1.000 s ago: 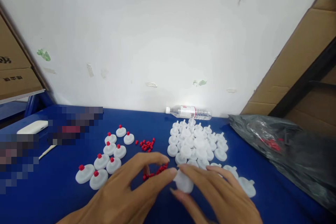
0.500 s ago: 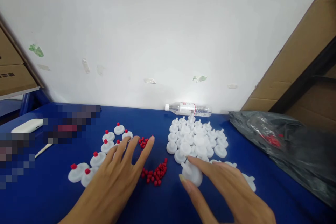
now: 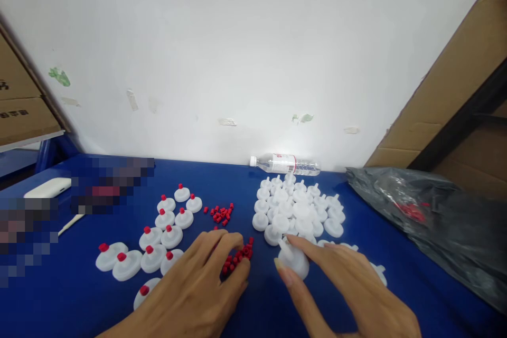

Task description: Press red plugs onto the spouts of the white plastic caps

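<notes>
**Hands at the caps, lower centre of frame**

The right hand (image 3: 348, 290) pinches a white disc part (image 3: 293, 262) between thumb and forefinger, low and just right of centre on the blue table (image 3: 79, 296); its short spout tilts up and to the left; it looks light, stiff and smooth, best gripped by the rim; the left hand (image 3: 198, 290) curls its fingertips into the loose red caps (image 3: 237, 257).

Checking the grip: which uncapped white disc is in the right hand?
The disc pinched by the right hand, nearest the camera, apart from the heap.
</notes>
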A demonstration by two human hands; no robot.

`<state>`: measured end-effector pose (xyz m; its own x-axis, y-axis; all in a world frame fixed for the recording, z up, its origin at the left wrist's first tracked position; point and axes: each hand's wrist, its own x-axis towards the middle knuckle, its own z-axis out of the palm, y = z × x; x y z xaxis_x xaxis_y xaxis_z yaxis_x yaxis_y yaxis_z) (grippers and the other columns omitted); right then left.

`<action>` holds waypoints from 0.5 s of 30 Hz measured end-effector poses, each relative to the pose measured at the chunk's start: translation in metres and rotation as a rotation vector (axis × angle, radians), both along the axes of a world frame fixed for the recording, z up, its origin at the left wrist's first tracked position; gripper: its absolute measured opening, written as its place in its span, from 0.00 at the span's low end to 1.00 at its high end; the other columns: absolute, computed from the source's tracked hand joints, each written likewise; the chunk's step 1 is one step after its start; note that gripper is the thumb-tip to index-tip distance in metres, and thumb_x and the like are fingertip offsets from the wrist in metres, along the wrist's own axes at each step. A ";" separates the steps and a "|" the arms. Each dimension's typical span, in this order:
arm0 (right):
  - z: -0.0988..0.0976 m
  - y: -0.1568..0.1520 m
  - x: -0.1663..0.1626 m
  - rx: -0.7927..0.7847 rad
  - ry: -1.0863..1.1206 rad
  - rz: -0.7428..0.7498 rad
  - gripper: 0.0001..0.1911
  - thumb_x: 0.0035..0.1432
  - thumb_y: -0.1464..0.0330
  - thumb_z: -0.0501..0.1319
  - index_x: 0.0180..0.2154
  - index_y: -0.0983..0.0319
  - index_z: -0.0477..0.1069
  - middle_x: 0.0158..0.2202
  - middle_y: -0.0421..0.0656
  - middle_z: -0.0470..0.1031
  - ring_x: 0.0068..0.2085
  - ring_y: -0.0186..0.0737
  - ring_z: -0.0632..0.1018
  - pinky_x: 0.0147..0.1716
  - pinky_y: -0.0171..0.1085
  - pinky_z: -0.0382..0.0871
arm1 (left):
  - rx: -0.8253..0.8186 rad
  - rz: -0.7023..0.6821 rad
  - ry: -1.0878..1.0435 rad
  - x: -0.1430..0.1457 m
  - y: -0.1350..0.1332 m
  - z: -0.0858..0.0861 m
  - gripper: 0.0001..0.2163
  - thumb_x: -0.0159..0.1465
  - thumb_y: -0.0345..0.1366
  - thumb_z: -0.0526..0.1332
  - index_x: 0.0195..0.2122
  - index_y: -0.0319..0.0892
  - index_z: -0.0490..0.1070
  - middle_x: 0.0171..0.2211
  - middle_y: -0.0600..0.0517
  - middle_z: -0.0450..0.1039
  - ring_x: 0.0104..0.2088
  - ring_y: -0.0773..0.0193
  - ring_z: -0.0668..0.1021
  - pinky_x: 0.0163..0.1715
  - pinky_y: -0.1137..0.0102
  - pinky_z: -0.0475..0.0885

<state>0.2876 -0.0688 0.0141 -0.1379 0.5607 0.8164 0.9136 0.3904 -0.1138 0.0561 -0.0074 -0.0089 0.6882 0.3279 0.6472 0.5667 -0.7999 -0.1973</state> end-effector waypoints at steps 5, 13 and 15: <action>0.001 0.002 0.003 -0.004 -0.009 0.013 0.12 0.67 0.64 0.65 0.50 0.58 0.81 0.42 0.42 0.87 0.38 0.42 0.88 0.43 0.37 0.82 | -0.079 0.023 0.071 -0.003 0.000 -0.005 0.11 0.71 0.24 0.54 0.45 0.40 0.76 0.53 0.43 0.72 0.51 0.51 0.73 0.49 0.60 0.75; -0.004 0.003 0.006 -0.115 -0.031 -0.016 0.15 0.71 0.61 0.61 0.56 0.56 0.75 0.46 0.41 0.86 0.42 0.41 0.88 0.42 0.35 0.83 | -0.268 -0.195 -0.211 -0.006 0.001 0.018 0.11 0.73 0.21 0.56 0.48 0.41 0.75 0.44 0.50 0.76 0.44 0.63 0.75 0.48 0.69 0.71; -0.007 0.003 0.006 -0.140 -0.035 0.014 0.13 0.71 0.60 0.61 0.53 0.55 0.74 0.46 0.41 0.85 0.43 0.40 0.87 0.42 0.33 0.83 | -0.285 -0.240 -0.295 -0.006 0.001 0.023 0.10 0.74 0.22 0.57 0.48 0.41 0.74 0.42 0.52 0.78 0.45 0.65 0.77 0.52 0.69 0.70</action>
